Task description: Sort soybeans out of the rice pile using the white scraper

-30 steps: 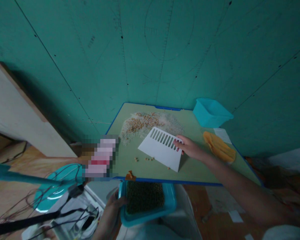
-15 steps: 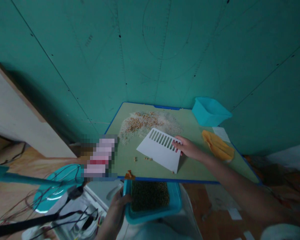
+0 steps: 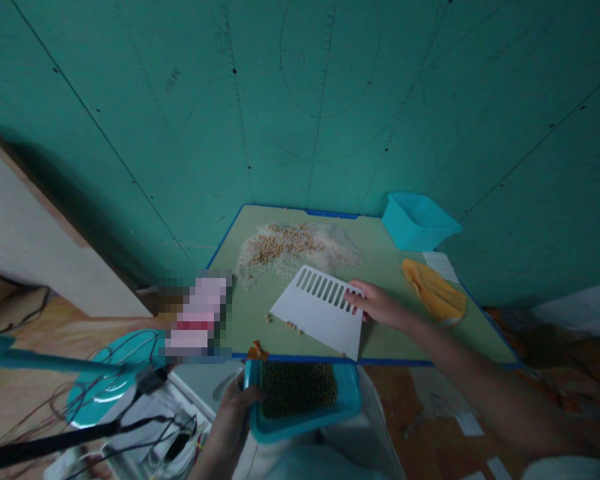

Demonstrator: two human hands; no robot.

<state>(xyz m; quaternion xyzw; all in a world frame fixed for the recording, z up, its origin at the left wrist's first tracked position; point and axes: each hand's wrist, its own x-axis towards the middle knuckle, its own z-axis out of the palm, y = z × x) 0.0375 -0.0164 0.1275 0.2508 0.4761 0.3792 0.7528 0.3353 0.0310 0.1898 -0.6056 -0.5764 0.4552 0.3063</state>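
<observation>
Slowly, the right hand [image 3: 377, 303] is pressing the white scraper [image 3: 316, 310] nearer the bench edge [image 3: 380, 362]; the left hand [image 3: 233, 423] is clutching the teal tray [image 3: 353, 400].

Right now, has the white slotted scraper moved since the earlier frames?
Yes: the white slotted scraper has slid toward the green board's blue near edge, and its lower corner now reaches that edge.

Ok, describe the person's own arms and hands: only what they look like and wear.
The right hand and left hand are bare, with no gloves. The right forearm shows no sleeve or watch. A pale garment shows at the bottom edge.
</observation>
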